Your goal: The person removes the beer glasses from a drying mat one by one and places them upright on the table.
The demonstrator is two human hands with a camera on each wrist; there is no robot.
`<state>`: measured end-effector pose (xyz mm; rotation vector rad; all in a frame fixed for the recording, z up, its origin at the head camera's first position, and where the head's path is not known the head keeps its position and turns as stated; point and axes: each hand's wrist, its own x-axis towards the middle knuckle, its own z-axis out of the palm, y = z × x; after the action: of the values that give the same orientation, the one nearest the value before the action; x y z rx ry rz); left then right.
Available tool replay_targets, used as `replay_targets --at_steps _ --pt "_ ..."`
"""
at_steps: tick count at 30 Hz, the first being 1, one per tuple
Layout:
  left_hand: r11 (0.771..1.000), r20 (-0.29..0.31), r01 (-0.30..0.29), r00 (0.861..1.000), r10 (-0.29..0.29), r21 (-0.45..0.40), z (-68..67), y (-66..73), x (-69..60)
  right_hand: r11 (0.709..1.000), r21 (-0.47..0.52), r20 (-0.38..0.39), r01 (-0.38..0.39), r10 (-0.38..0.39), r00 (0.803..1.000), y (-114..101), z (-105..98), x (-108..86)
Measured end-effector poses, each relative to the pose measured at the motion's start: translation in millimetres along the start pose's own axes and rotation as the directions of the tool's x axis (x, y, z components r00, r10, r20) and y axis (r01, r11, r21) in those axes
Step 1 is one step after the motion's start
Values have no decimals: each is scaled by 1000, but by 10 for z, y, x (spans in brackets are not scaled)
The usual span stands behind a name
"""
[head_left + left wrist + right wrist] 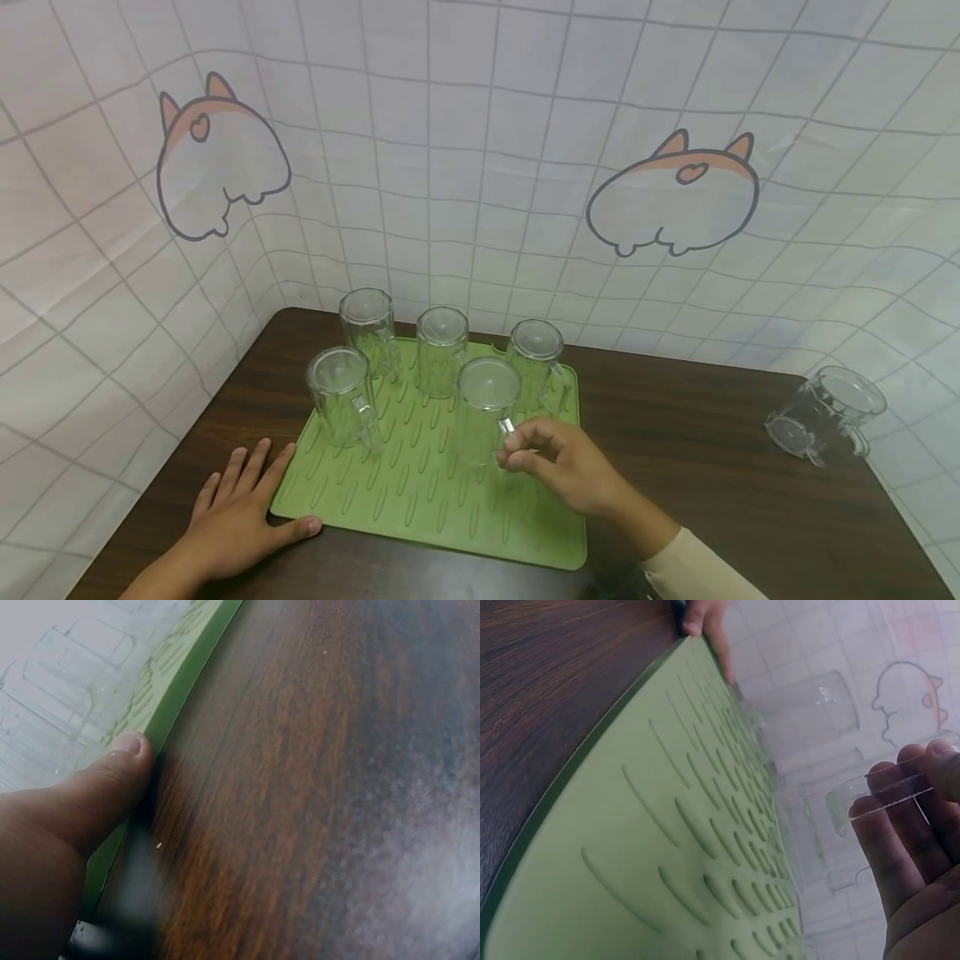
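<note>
Several clear glass mugs stand upside down on a green ribbed mat (405, 500). My right hand (570, 471) pinches the handle of the front middle mug (487, 400); in the right wrist view the fingers of that hand (915, 832) are curled at the clear handle. Whether this mug touches the mat, I cannot tell. My left hand (236, 521) lies with fingers spread at the mat's front left corner, its thumb (112, 776) against the mat's edge in the left wrist view. Closest to it is the front left mug (341, 400).
Another clear mug (825, 412) lies tilted at the far right of the dark wooden table (712, 450). Behind the table hangs a white grid-patterned curtain (465, 167) with cartoon animal drawings, which also runs along the left and right sides.
</note>
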<state>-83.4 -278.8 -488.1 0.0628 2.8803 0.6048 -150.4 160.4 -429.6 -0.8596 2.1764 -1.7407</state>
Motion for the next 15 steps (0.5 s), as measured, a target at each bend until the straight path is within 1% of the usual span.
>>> replay_targets --at_steps 5,12,15 --pt "1000 -6 -4 1000 4 5 -15 24 4 999 -26 -5 18 -19 1000 -18 -64 -63" --pt "1000 10 6 1000 -6 13 -28 31 12 998 -55 -18 38 -39 999 -26 -123 -127" --pt "1000 6 5 1000 -5 24 -32 40 10 997 -67 -23 49 -51 998 -23 -145 -159"
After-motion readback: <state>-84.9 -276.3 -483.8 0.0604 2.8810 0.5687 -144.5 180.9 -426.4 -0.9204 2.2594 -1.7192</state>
